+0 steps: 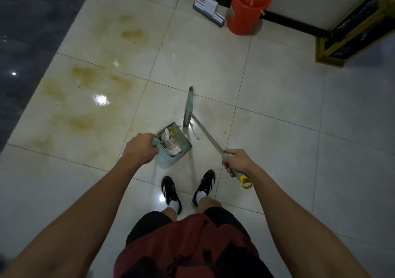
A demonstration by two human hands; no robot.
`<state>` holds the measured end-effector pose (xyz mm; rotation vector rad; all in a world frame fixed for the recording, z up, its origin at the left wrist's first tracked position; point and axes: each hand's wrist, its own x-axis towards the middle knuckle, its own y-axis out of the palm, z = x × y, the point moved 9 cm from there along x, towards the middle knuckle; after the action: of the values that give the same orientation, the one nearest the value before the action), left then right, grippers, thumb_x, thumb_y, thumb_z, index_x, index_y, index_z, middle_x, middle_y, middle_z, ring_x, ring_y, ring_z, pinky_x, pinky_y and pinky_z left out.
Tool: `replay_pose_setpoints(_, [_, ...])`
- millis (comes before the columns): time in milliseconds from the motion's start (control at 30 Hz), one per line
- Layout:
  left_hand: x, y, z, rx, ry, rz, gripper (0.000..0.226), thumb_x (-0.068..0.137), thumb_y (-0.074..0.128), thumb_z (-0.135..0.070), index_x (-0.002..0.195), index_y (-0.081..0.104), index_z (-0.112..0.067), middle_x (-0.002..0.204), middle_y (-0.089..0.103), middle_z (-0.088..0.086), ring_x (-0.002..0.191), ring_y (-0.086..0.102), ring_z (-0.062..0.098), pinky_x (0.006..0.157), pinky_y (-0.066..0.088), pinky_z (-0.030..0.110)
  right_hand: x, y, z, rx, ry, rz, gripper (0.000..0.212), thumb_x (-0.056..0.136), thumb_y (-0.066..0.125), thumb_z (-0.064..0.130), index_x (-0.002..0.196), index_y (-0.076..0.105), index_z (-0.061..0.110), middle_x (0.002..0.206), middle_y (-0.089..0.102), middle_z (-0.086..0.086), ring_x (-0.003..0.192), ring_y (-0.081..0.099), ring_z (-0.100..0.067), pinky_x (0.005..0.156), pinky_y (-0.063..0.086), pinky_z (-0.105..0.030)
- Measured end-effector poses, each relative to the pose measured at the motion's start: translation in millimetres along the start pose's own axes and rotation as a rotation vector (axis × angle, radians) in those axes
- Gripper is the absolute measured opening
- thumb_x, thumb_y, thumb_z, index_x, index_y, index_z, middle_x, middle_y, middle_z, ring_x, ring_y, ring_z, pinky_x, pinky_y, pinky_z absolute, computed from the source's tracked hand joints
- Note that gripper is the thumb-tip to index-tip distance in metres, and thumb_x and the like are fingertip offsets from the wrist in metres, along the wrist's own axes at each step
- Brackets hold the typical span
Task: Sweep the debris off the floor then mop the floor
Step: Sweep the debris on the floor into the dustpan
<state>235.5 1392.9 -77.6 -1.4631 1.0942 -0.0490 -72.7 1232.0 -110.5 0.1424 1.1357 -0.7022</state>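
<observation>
Pale tiled floor (267,81) all around me, brown stains (82,75) spread out to the left. Far off by the wall, the orange bucket (245,8), with the mop (210,10) just left of it. Broom (189,108) head down ahead, my right hand (237,162) wrapped round its handle. My left hand (140,149) grips the dustpan (174,143), debris (171,137) heaped inside. One crumb (225,132) lies right of the broom.

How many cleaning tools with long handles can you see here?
2. The broom stands on the tiles ahead, its handle gripped by the right hand. The mop leans at the far wall, left of the orange bucket. More may lie outside the frame.
</observation>
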Motion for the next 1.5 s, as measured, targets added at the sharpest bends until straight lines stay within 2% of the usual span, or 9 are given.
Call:
replay_pose_setpoints(433, [-7, 7, 8, -0.083, -0.222, -0.004, 0.008, 0.087, 0.065, -0.021, 0.091, 0.071, -0.026, 0.084, 0.068, 0.005, 0.076, 0.065, 0.029, 0.071, 0.057, 0.037, 79, 25, 42, 0.248, 0.04, 0.129, 0.056, 0.089, 0.058, -0.004, 0.144, 0.049, 0.004, 0.065, 0.053, -0.012, 0.047, 0.049, -0.016, 0.043, 0.044, -0.025])
replay_pose_setpoints(633, [-14, 13, 7, -0.113, -0.264, -0.008, 0.009, 0.088, 0.067, -0.022, 0.093, 0.073, -0.026, 0.086, 0.07, 0.006, 0.078, 0.066, 0.03, 0.075, 0.06, 0.043, 91, 30, 27, 0.091, 0.13, 0.217, 0.038, 0.096, 0.053, 0.005, 0.133, 0.052, -0.002, 0.077, 0.061, -0.022, 0.049, 0.051, -0.02, 0.045, 0.044, -0.026])
replay_pose_setpoints(800, [-18, 15, 7, -0.093, -0.255, -0.008, 0.009, 0.089, 0.067, -0.021, 0.094, 0.072, -0.026, 0.087, 0.07, 0.006, 0.078, 0.065, 0.028, 0.077, 0.06, 0.043, 79, 28, -2, -0.237, 0.088, 0.169, 0.024, 0.097, 0.038, 0.003, 0.116, 0.052, -0.001, 0.079, 0.058, -0.021, 0.051, 0.051, -0.025, 0.053, 0.047, -0.035])
replay_pose_setpoints(933, [-25, 17, 8, -0.059, -0.204, 0.001, 0.008, 0.089, 0.066, -0.021, 0.094, 0.071, -0.026, 0.087, 0.07, 0.005, 0.077, 0.066, 0.027, 0.076, 0.06, 0.041, 64, 38, -34, -0.317, 0.113, 0.114, 0.02, 0.094, 0.044, -0.001, 0.111, 0.054, -0.001, 0.091, 0.056, -0.02, 0.077, 0.053, -0.028, 0.068, 0.046, -0.036])
replay_pose_setpoints(1067, [-32, 18, 10, -0.021, -0.146, 0.005, 0.013, 0.087, 0.066, -0.019, 0.097, 0.072, -0.025, 0.09, 0.07, 0.007, 0.079, 0.065, 0.028, 0.074, 0.057, 0.037, 38, 49, -62, -0.332, 0.147, 0.077, 0.013, 0.098, 0.044, 0.011, 0.09, 0.053, 0.008, 0.081, 0.056, -0.011, 0.061, 0.051, -0.022, 0.054, 0.046, -0.031])
replay_pose_setpoints(1200, [-43, 25, 10, 0.026, -0.072, 0.021, 0.018, 0.084, 0.063, -0.02, 0.099, 0.071, -0.025, 0.094, 0.069, 0.009, 0.083, 0.064, 0.032, 0.071, 0.053, 0.034, 20, 64, -91, -0.298, 0.161, 0.054, 0.006, 0.1, 0.044, 0.01, 0.103, 0.049, 0.008, 0.098, 0.055, -0.014, 0.062, 0.047, -0.016, 0.056, 0.044, -0.025])
replay_pose_setpoints(1333, [-47, 31, 13, 0.036, -0.018, 0.03, 0.022, 0.085, 0.064, -0.02, 0.105, 0.072, -0.025, 0.096, 0.07, 0.008, 0.082, 0.064, 0.03, 0.068, 0.049, 0.032, 1, 76, -122, -0.35, 0.225, 0.015, 0.023, 0.099, 0.05, 0.005, 0.12, 0.058, 0.002, 0.097, 0.056, -0.021, 0.076, 0.053, -0.032, 0.072, 0.05, -0.037])
replay_pose_setpoints(1433, [-50, 35, 12, 0.048, 0.028, 0.031, 0.023, 0.085, 0.064, -0.022, 0.107, 0.071, -0.025, 0.099, 0.071, 0.008, 0.085, 0.065, 0.03, 0.069, 0.05, 0.032, -13, 75, -139, -0.324, 0.235, -0.042, 0.015, 0.099, 0.05, 0.006, 0.111, 0.057, 0.004, 0.078, 0.051, -0.019, 0.061, 0.048, -0.026, 0.059, 0.046, -0.031])
replay_pose_setpoints(1500, [-51, 37, 9, 0.044, 0.058, 0.031, 0.021, 0.085, 0.063, -0.021, 0.105, 0.071, -0.026, 0.098, 0.071, 0.008, 0.084, 0.065, 0.03, 0.071, 0.054, 0.034, -20, 72, -146, -0.182, 0.186, -0.097, 0.009, 0.097, 0.048, 0.006, 0.102, 0.056, 0.004, 0.075, 0.054, -0.017, 0.057, 0.047, -0.024, 0.061, 0.046, -0.038])
